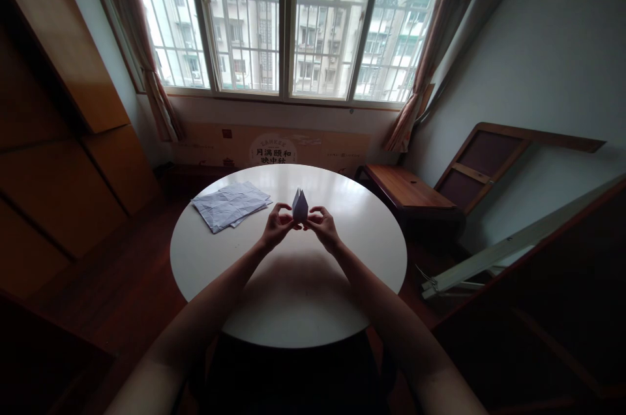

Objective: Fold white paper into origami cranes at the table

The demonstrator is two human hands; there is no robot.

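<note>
A small folded piece of paper, greyish and pointed at its top with a split between two tips, stands upright between my hands. My left hand pinches its left side near the bottom, thumb and fingers closed. On the opposite side my right hand grips it the same way. Both hands are above the middle of a round white table. To the left of my left hand lies a stack of creased paper sheets, flat on the tabletop.
Beyond the table, a printed cardboard panel leans below the barred window. A low wooden bench and a chair-like wooden frame stand at the right. Wooden cabinets line the left side.
</note>
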